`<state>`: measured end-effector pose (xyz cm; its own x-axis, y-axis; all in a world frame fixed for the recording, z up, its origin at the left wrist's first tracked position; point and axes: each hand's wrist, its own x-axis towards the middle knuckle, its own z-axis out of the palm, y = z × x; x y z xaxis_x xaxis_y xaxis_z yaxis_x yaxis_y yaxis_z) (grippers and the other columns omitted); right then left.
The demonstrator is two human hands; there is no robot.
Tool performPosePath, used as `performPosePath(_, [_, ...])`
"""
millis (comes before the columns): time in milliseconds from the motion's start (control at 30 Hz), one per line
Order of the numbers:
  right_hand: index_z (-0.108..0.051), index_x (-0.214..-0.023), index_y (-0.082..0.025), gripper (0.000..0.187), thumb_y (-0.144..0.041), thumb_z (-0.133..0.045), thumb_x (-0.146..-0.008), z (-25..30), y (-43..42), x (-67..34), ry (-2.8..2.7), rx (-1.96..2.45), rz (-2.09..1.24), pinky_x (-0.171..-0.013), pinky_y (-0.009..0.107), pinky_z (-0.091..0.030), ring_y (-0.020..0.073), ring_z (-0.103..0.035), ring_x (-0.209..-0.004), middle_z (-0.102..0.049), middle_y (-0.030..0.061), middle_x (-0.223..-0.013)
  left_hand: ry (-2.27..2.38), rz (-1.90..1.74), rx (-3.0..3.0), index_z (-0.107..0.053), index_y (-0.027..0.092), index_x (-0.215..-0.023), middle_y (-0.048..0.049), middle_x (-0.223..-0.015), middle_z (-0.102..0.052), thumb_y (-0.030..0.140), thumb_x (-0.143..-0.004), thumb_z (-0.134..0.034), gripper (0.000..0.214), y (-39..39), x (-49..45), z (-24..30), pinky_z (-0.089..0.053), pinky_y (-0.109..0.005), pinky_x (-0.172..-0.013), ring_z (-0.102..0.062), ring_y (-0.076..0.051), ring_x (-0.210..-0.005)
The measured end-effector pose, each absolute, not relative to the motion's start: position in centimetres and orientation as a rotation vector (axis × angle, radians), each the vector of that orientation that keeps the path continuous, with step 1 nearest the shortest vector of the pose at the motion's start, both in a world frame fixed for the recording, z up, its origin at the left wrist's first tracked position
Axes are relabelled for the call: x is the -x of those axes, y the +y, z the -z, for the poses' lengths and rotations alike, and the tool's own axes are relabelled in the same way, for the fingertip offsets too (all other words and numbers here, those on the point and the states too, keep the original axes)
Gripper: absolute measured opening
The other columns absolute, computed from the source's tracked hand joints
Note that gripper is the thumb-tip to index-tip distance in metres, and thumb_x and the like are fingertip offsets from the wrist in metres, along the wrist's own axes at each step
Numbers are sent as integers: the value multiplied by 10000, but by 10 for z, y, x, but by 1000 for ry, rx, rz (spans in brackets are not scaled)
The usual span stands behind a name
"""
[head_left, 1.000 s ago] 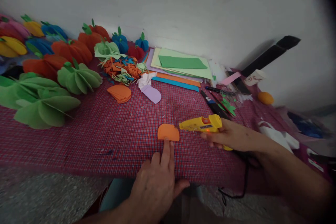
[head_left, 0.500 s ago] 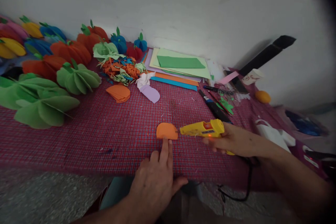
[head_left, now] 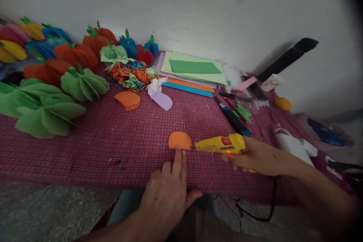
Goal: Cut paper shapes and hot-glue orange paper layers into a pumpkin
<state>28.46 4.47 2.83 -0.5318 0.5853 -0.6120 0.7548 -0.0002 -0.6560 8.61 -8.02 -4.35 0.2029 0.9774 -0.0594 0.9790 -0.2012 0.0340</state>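
A folded orange paper piece (head_left: 180, 140) with a rounded top lies flat on the checked tablecloth (head_left: 136, 151). Two outstretched fingertips of my left hand (head_left: 167, 193) press on its lower straight edge, with the thumb spread to the side. In my right hand (head_left: 253, 155) is a yellow glue gun (head_left: 219, 144), its red light lit. The nozzle points left, at the paper's lower right corner; whether it touches I cannot tell. Left of centre lie a stack of orange paper pieces (head_left: 128, 100) and a lilac paper piece (head_left: 162, 100).
Paper pumpkins (head_left: 76, 56) crowd the left, beside a heap of shredded paper (head_left: 132, 73). Paper sheets (head_left: 195, 67) lie against the wall. A box cutter (head_left: 233, 119), a paper cup (head_left: 272, 82) and a white box (head_left: 293, 146) are at the right. The black cord (head_left: 269, 208) hangs below the table edge.
My right hand and the glue gun have shifted slightly right and down, the nozzle going from the paper's right side towards its lower corner. My left hand stays on the paper.
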Motion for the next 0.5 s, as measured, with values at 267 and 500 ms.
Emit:
performPosePath(267, [-563, -802, -161, 236, -395, -567, -770, -27, 43, -286, 2090, -1405, 1567, -417, 169, -381, 70, -457, -484, -544, -16, -610, 1929, 29, -2384, -381, 91, -1352, -187, -1347, -455, 586, -794, -450, 749, -79, -87, 42, -527, -343, -535, -588, -213, -747])
performPosePath(500, [-575, -798, -161, 258, -412, -600, -741, -26, 47, -284, 2096, -1478, 1544, -406, 170, -388, 70, -465, -468, -555, -13, -602, 1928, 26, -2392, -395, 96, -1345, -189, -1350, -450, 593, -790, -449, 747, -81, -86, 44, -523, -341, -529, -586, -215, -750])
